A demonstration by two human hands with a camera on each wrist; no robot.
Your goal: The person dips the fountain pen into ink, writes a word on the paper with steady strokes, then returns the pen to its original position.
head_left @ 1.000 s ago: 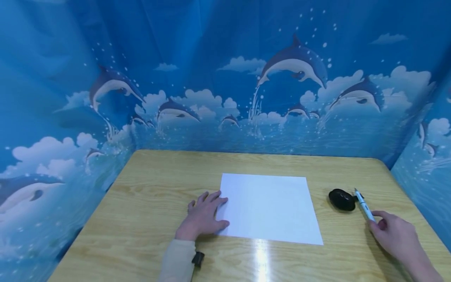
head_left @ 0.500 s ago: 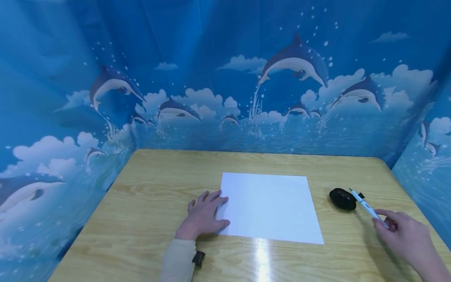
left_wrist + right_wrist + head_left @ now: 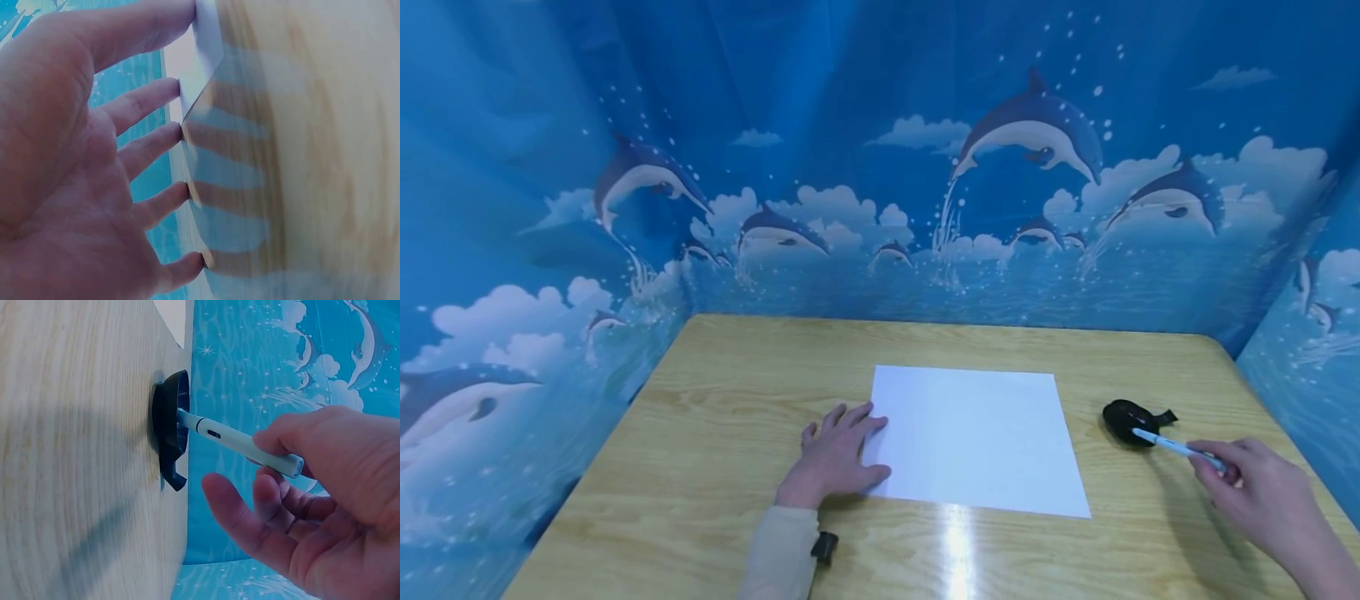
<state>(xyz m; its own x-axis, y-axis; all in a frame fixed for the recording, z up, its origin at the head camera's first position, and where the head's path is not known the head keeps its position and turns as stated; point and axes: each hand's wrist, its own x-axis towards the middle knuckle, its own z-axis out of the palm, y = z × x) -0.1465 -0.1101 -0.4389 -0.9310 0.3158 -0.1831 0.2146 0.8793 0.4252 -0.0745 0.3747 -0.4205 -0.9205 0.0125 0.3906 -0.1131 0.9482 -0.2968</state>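
My left hand [image 3: 829, 460] rests on the left edge of a blank white sheet of paper [image 3: 973, 442], fingers spread. In the left wrist view the fingertips [image 3: 170, 134] meet the sheet and the wooden surface. My right hand [image 3: 1255, 496] pinches a light blue pen [image 3: 1183, 451] near its rear end. That pen [image 3: 234, 442] points at a small black dish [image 3: 1126, 419] with a short handle or spout, right of the paper. In the right wrist view its front end passes over the rim of the dish [image 3: 167, 412]; the tip is hidden inside.
The wooden table [image 3: 722, 400] carries the sheet and the dish. A blue curtain [image 3: 820, 150] printed with dolphins stands behind and at both sides. A small black piece [image 3: 824, 547] sits by the left sleeve cuff [image 3: 782, 546].
The pen has left its place beside the dish's handle. My right hand has swung its front end left and down to the dish. My left hand and the paper stay put.
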